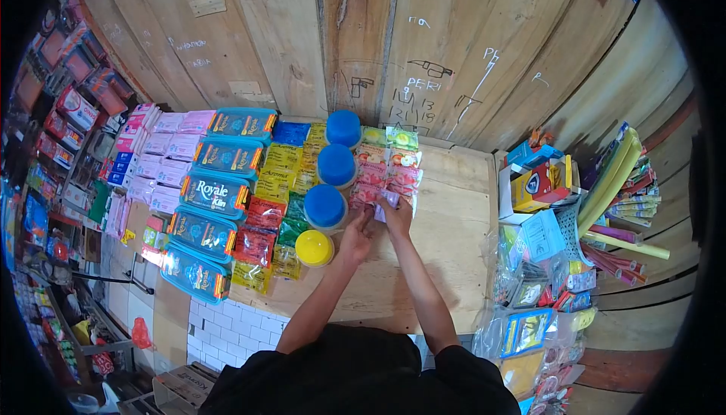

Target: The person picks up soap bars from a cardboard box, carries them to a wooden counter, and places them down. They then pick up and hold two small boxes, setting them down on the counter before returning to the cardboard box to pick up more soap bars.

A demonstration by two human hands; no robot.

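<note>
My right hand (398,217) grips a small lilac sachet (388,200) above the lower end of two columns of pink and red sachets (370,174). Just left of it, my left hand (357,238) has its fingers drawn together beside the lilac sachet's edge; what lies between them is too small to make out. Green sachets (402,138) top these columns. To the left stand three blue-lidded jars (326,205) in a line, with a yellow-lidded jar (314,248) at the near end, close to my left wrist.
Left of the jars lie yellow, red and green sachets (278,181), then blue Royale packs (214,196) and pink packets (162,171). A box of goods (538,186) and a grey basket (569,235) stand right. Bare wooden tabletop (454,264) shows beside my right forearm.
</note>
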